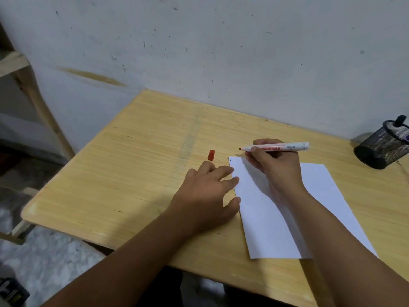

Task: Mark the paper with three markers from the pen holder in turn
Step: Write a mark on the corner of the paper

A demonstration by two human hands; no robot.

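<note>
A white sheet of paper point(309, 209) lies on the wooden table point(137, 165), with a short blue mark at its far left corner. My right hand point(274, 165) holds an uncapped red marker point(276, 147) level above the paper's far edge, tip pointing left. The marker's red cap point(211, 155) lies on the table left of the paper. My left hand point(210, 196) rests flat with fingers apart, fingertips on the paper's left edge. A black mesh pen holder point(382, 147) stands at the far right with markers in it.
A stained white wall runs along the table's far edge. A wooden frame point(33, 89) stands to the left beyond the table. The floor shows below the table's left and near edges.
</note>
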